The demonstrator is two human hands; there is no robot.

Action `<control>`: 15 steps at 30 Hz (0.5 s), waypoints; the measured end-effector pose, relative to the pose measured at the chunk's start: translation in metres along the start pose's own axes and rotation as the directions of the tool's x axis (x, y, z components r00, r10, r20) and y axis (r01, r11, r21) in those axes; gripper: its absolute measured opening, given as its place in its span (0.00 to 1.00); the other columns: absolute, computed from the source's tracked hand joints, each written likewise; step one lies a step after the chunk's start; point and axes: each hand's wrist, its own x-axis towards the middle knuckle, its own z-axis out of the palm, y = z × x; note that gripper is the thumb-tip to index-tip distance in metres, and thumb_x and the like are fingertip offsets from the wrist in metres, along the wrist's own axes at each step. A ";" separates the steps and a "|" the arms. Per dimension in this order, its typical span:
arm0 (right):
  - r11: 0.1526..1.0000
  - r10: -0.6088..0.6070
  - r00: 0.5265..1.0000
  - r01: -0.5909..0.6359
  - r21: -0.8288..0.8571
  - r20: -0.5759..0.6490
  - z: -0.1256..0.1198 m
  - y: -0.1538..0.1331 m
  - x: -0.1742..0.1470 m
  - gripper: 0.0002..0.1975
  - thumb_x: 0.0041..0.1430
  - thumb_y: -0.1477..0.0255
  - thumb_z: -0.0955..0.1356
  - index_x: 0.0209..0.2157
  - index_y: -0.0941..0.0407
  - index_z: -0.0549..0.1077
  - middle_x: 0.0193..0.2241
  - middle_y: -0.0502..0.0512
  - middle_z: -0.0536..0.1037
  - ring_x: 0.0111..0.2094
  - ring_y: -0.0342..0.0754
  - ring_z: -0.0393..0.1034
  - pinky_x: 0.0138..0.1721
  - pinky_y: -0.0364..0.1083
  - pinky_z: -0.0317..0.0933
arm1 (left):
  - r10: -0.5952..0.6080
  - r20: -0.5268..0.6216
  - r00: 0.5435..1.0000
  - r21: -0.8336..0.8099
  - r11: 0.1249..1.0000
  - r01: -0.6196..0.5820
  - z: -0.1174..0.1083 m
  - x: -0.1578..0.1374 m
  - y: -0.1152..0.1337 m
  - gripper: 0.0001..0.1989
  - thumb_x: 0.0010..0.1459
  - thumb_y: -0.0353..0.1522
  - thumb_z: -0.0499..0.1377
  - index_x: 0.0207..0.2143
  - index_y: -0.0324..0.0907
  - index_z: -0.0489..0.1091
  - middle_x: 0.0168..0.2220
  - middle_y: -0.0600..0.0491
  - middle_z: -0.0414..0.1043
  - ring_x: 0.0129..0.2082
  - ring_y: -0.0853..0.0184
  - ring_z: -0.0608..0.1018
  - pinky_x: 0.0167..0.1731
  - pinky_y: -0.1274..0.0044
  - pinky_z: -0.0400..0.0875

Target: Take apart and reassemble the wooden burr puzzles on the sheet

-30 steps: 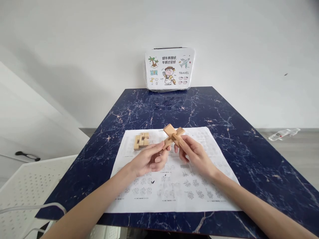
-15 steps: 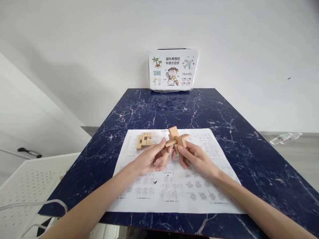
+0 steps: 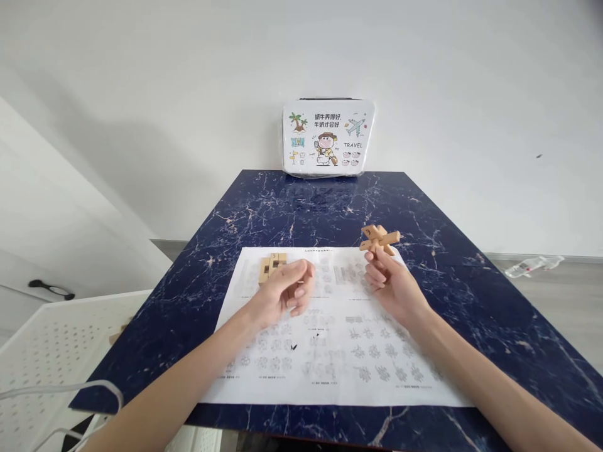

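item: interlocked wooden piece (image 3: 380, 240), pale brown, several bars crossing at one centre, dark marks on two of its faces; held up in the right hand, seen against the far right corner of the paper sheet and the dark tabletop behind it.

item: right hand (image 3: 396, 287), closed at the fingertips; thumb and fingers pinch the interlocked wooden piece from below, the bars standing out above the grip.

item: left hand (image 3: 286, 292), half curled, thumb lying close to the index finger, nothing seen in its hold; well apart from the right hand, over the left part of the sheet.

item: wooden blocks (image 3: 268, 266), a small group side by side, notched, a dark mark on one; on the sheet's far left part, partly hidden by the left hand.

item: paper sheet (image 3: 339, 390), white, printed with rows of small diagrams and fine text too small to read; flat under both hands.

item: table (image 3: 325, 220), dark blue with pale marbled veins.

item: case (image 3: 325, 138), white, in clear wrapping, with a palm tree, an aeroplane and a cartoon figure; upright at the table's far edge, before the white wall (image 3: 188, 100).

item: white cable (image 3: 66, 390), at lower left, near the left forearm.
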 end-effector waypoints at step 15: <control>0.986 0.048 0.998 -0.051 -0.156 -0.028 0.013 -0.004 -0.008 0.15 0.61 0.59 0.75 0.36 0.52 0.69 0.26 0.45 0.63 0.20 0.41 0.49 0.18 0.44 0.48 | 0.685 -0.516 0.515 0.796 0.605 -0.007 -0.032 0.005 0.016 0.15 0.73 0.38 0.51 0.34 0.44 0.71 0.39 0.51 0.73 0.42 0.64 0.73 0.44 0.75 0.67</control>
